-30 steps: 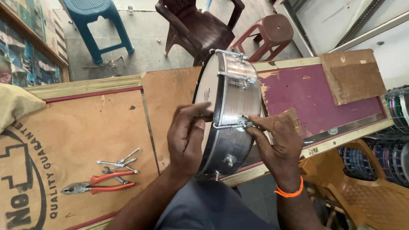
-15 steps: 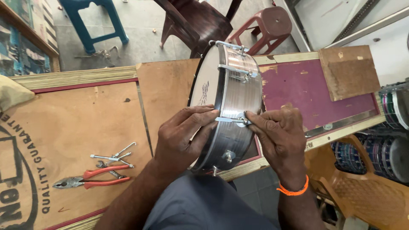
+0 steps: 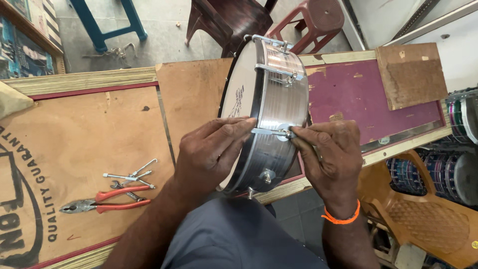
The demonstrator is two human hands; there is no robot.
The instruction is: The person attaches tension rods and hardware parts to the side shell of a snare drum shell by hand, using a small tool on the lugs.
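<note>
A silver snare drum with a white head stands on its edge on the wooden table, leaning toward my lap. My left hand grips the drum's rim and presses a thin metal tension rod against the shell. My right hand, with an orange band at the wrist, pinches the rod's right end at a small lug on the shell.
Red-handled pliers and several small wrenches and rods lie on the table at left. A maroon board and a brown plywood piece lie at right. Plastic chairs and stools stand beyond; stacked drums sit at far right.
Both hands have shifted slightly up the drum's side, and the fingers have closed in on the tension rod. The drum stays on edge.
</note>
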